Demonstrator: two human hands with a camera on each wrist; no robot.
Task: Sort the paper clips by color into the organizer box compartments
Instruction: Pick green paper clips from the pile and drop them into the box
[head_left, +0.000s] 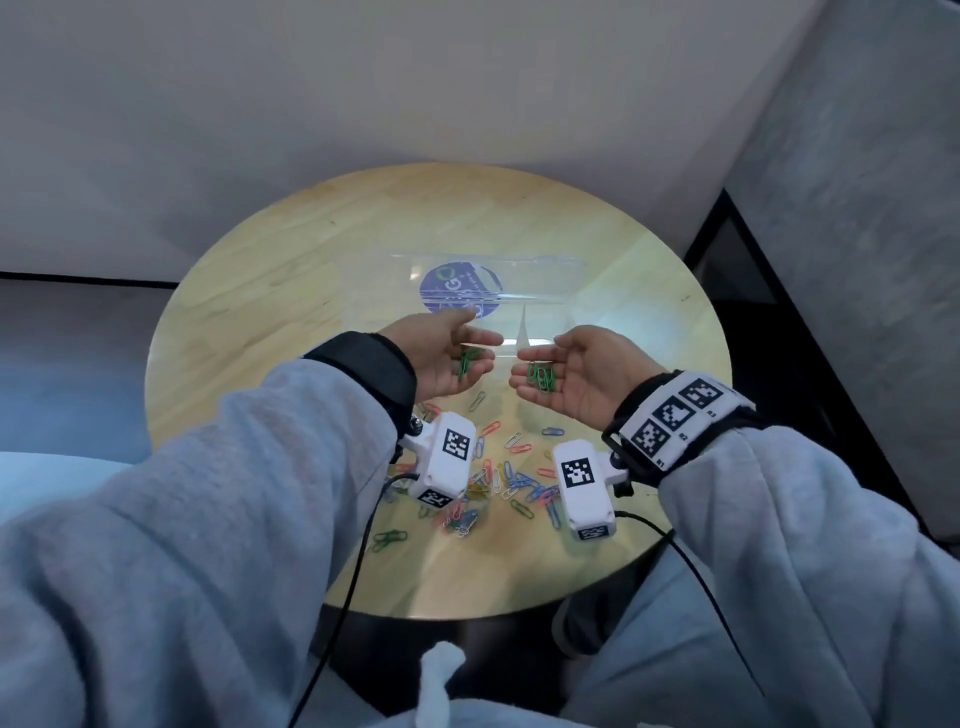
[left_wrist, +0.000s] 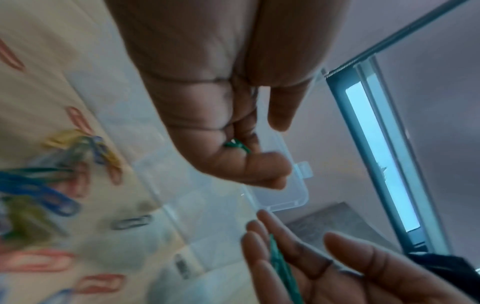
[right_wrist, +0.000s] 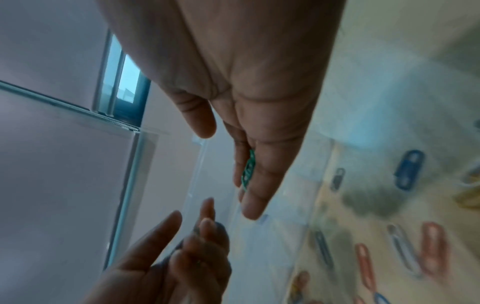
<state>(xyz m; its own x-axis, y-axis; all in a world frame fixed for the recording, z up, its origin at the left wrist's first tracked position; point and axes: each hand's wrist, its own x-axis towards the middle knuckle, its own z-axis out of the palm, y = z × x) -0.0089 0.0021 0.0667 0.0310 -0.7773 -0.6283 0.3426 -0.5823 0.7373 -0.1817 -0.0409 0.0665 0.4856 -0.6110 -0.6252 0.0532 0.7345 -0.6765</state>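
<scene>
Both hands hover palm up over the round table, close together, just in front of the clear organizer box (head_left: 540, 280), whose lid stands open. My left hand (head_left: 457, 358) is cupped, its fingers curled round a few green paper clips (head_left: 470, 361); a green clip (left_wrist: 237, 146) peeks out between the curled fingers. My right hand (head_left: 556, 371) lies flatter, fingers nearly straight, with several green clips (head_left: 542, 375) resting on the palm and fingers; a green clip (right_wrist: 248, 168) shows there edge-on. The box compartments are hard to make out.
A scattered pile of mixed clips (head_left: 498, 478) in red, blue, green, yellow and silver lies on the wooden table (head_left: 291, 260) under my wrists. A round blue sticker (head_left: 457, 291) shows through the box lid. Grey walls surround the table.
</scene>
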